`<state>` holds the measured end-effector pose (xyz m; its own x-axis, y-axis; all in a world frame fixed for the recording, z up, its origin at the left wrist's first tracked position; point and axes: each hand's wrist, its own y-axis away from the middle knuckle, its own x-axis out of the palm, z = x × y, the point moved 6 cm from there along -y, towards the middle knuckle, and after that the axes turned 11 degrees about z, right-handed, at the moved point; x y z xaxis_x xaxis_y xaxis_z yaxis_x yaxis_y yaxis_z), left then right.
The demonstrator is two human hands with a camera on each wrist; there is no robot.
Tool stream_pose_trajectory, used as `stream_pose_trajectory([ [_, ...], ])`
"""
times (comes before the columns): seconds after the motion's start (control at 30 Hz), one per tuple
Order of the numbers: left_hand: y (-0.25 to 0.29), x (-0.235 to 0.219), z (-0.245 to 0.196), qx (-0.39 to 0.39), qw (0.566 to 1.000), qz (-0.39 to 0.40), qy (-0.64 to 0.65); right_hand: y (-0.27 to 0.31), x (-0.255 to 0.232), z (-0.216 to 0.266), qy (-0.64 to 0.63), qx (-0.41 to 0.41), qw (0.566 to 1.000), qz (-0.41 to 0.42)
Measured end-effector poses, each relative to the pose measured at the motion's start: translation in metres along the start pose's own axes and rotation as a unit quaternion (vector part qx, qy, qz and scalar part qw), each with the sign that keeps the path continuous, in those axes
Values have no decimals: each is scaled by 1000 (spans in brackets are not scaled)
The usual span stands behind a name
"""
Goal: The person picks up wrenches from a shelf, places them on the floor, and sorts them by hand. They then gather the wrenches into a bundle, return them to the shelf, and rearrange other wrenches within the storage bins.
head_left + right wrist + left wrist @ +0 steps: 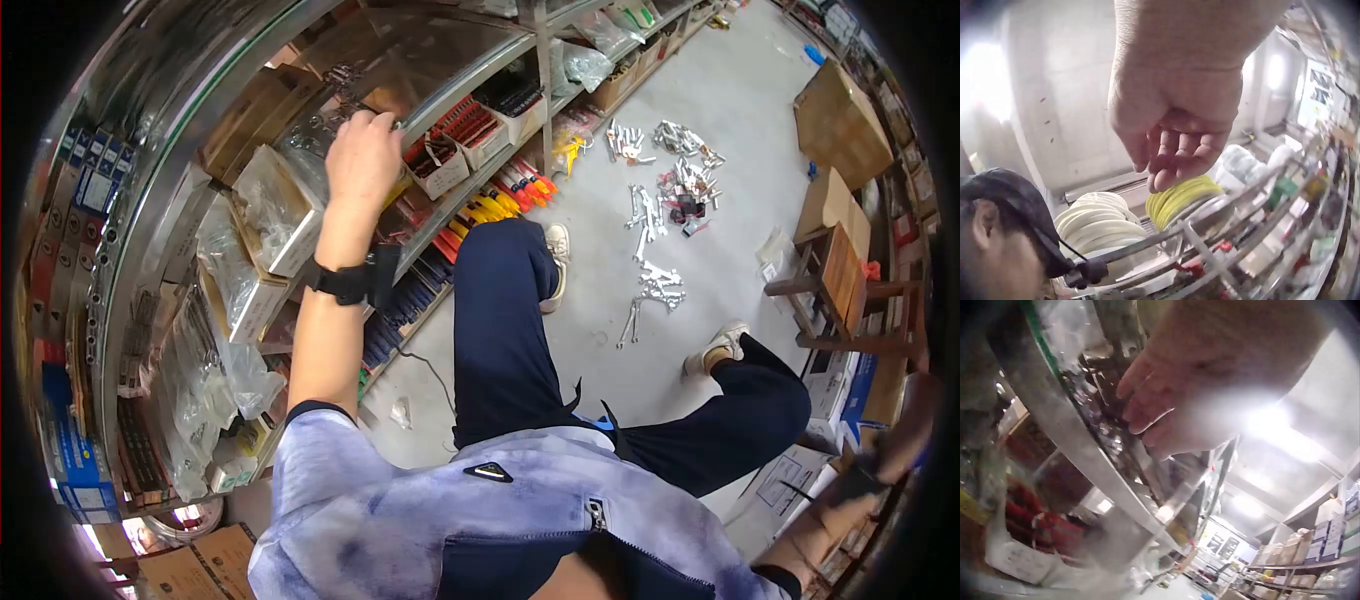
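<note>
Metal fittings (pixel 325 125) lie heaped on the upper shelf (pixel 470 80), where the left hand (pixel 363 155) reaches in with fingers (pixel 1141 409) curled onto them, while the right hand (pixel 1172 134) hangs loosely curled and empty, spanners (pixel 660 215) litter the floor (pixel 740 110), and no label is legible.

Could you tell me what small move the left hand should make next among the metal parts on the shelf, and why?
Probably close the fingers on one piece and lift it clear: the left hand already has its fingertips down among the loose metal parts on the shelf, seemingly without a grip.
</note>
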<state>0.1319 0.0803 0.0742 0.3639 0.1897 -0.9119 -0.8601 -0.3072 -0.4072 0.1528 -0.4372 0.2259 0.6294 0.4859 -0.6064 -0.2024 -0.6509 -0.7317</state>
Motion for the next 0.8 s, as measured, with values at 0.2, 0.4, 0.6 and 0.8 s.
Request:
stream_pose_trajectory([
  [0.2, -5, 11, 17, -18, 999, 38, 20, 75, 185, 16, -678, 419, 602, 61],
  [0.4, -3, -6, -32, 121, 991, -22, 62, 162, 233, 12, -748, 520, 412, -21],
  [0.6, 6, -28, -212, 220, 829, 222, 463, 268, 308, 54, -760, 597, 194, -167],
  [0.8, 96, 6, -350, 273, 570, 575, 519, 379, 357, 112, -565, 741, 349, 98],
])
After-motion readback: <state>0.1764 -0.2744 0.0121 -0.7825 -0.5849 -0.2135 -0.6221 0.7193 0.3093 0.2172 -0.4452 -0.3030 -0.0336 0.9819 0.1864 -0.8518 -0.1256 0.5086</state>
